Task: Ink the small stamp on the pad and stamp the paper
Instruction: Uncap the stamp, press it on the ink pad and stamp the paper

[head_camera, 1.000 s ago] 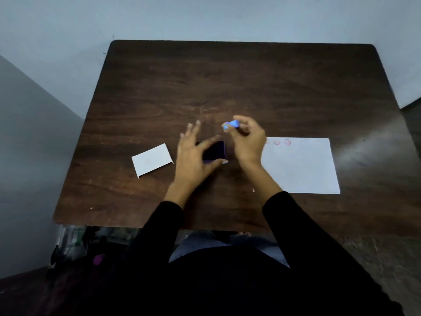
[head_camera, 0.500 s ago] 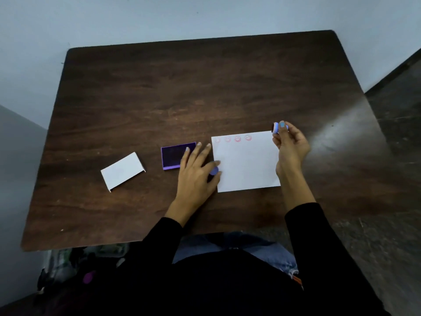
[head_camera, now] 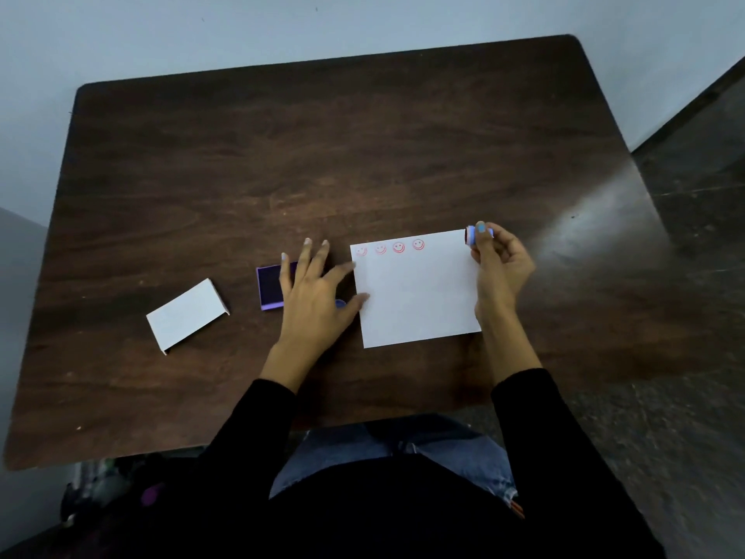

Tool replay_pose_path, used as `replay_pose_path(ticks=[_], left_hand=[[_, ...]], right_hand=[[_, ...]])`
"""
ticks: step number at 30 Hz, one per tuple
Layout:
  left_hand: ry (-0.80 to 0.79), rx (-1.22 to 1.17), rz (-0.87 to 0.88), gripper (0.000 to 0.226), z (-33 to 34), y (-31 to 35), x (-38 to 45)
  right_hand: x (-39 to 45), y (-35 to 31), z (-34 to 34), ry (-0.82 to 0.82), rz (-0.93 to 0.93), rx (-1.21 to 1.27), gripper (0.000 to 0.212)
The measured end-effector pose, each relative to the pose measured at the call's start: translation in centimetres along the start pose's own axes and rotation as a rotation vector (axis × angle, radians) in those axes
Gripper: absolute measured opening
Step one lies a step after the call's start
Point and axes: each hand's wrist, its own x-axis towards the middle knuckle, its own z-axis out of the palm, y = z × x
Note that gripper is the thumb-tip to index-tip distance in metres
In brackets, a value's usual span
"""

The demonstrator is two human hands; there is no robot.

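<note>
A white sheet of paper lies on the dark wooden table, with several red smiley marks in a row along its top edge. My right hand pinches the small blue stamp on its side, just above the paper's top right corner. My left hand lies flat with fingers spread, its fingertips touching the paper's left edge. It partly covers the purple ink pad, which sits open left of the paper. A small blue bit peeks out under that hand.
A white box lid lies left of the ink pad. The table's near edge runs just in front of my lap. Dark floor shows on the right, and a pale wall stands behind the table.
My right hand carried the stamp from above the ink pad to the paper's top right corner. My left hand slid off the pad onto the paper's left edge. The camera view shifted.
</note>
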Motion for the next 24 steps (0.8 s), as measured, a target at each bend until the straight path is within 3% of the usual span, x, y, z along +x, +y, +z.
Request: replay_pose_path(ticks=[4, 11, 19, 24], left_hand=[[-0.129, 0.070, -0.029, 0.075, 0.2, 0.4, 1.8], [-0.176, 0.060, -0.066, 0.081, 0.3, 0.3, 2.8], [-0.181, 0.050, -0.089, 0.089, 0.3, 0.0, 3.0], [-0.169, 0.040, -0.095, 0.090, 0.3, 0.1, 2.9]], right_hand=[[-0.2, 0.1, 0.7, -0.069, -0.022, -0.016, 0.020], [-0.2, 0.6, 1.0, -0.161, -0.114, -0.121, 0.023], [-0.2, 0.7, 0.9, -0.107, -0.164, -0.158, 0.027], [-0.7, 0.9, 1.5, -0.125, -0.318, -0.254, 0.032]])
